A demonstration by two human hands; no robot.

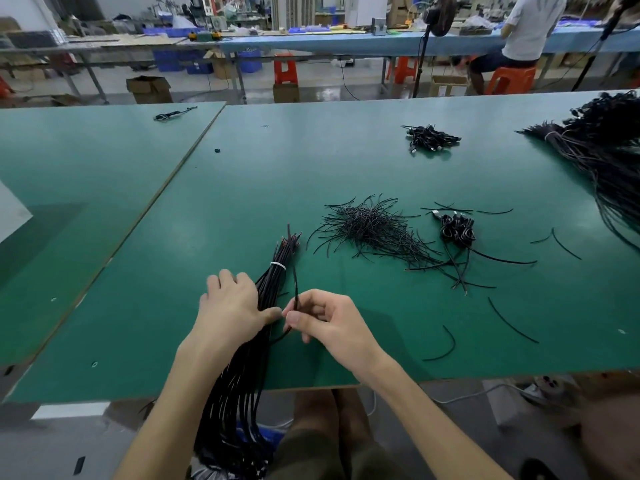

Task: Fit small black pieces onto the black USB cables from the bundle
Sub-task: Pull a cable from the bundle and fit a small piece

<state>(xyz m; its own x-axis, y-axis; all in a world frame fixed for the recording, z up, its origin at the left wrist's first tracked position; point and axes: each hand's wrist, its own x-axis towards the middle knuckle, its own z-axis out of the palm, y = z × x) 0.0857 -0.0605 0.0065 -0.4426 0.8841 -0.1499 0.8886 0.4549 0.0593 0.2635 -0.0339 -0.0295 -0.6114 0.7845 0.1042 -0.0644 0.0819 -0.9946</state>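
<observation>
Pinching hand: right hand (pixel 322 320), thumb and forefinger on one cable (pixel 295 285).
Bundle (pixel 268 289): white-tied, beneath left hand (pixel 230 304), fingers flat, close together.

Green worktables (pixel 86 202) front a workshop with blue benches (pixel 311 45) and orange stools (pixel 510 77).

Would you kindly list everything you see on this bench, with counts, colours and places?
table: one, green, throughout
cable bundle: one, black, white tie, near edge
single cable: one, black, beside bundle
short pieces pile: one, black, mid-table
coiled cables: one clump, black, right of pile
small heap: one, black, far side
large cable mass: one, black, far right
left hand: flat on bundle
right hand: pinching single cable
</observation>
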